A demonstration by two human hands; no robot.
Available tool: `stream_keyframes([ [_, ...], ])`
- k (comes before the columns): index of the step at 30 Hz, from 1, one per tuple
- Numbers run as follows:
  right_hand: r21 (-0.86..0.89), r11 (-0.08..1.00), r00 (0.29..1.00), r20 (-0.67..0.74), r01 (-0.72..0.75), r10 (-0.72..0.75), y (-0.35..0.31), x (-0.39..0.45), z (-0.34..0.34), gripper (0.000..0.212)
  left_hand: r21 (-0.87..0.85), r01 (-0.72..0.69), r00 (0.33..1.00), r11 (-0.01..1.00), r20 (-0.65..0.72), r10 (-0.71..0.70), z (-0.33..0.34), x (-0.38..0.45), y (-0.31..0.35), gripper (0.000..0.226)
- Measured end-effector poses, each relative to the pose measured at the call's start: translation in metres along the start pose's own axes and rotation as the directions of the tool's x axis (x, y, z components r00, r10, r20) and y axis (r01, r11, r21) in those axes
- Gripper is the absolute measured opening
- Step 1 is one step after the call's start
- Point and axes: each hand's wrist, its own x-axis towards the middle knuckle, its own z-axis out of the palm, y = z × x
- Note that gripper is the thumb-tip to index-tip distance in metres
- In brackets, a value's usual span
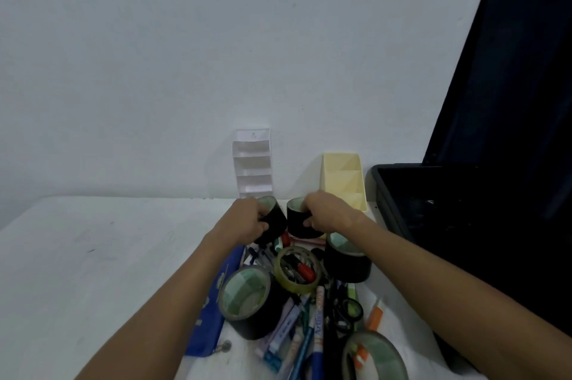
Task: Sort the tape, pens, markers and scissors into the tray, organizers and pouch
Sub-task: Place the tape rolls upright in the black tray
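My left hand [247, 220] grips a black tape roll [274, 220], tilted and lifted over the pile. My right hand [325, 212] grips a second black tape roll [298, 225] right beside it. Below them lie a large black roll [250, 302], a clear yellowish roll [297, 268], another black roll [348, 259] and one more roll [376, 355] at the bottom edge. Pens and markers [309, 327], black scissors [348, 311] and an orange-capped item [374, 316] are heaped together. A blue pouch [213, 302] lies left of the pile.
A white tiered organizer [252, 163] leans on the wall behind my hands. A cream organizer [345, 178] stands to its right. A dark tray [433, 209] fills the right side, under a dark curtain [510, 70]. The white table [93, 256] stretches left.
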Motion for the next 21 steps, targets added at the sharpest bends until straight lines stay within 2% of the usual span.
stream_keyframes([
  [4,0.019,0.999,0.993,-0.117,0.032,-0.030,0.004,-0.013,-0.016,0.009,-0.019,0.017,0.994,1.000,-0.104,-0.019,-0.012,-0.008,0.013,0.019],
  [10,0.075,0.997,0.970,-0.242,0.016,0.003,0.031,-0.047,-0.044,0.015,-0.038,-0.039,0.981,0.999,-0.189,0.031,-0.033,-0.014,0.056,0.024],
  [14,0.075,0.996,0.951,-0.300,-0.056,0.076,0.073,-0.082,-0.061,0.023,-0.051,-0.153,0.967,0.987,-0.214,0.139,-0.030,-0.003,0.109,0.010],
  [17,0.087,0.985,0.931,-0.323,-0.150,0.171,0.112,-0.114,-0.071,0.034,-0.088,-0.220,0.957,0.971,-0.212,0.198,-0.018,0.012,0.156,0.021],
  [21,0.088,0.954,0.896,-0.328,-0.286,0.299,0.170,-0.156,-0.076,0.040,-0.102,-0.323,0.939,0.941,-0.156,0.305,0.010,0.039,0.221,0.018],
])
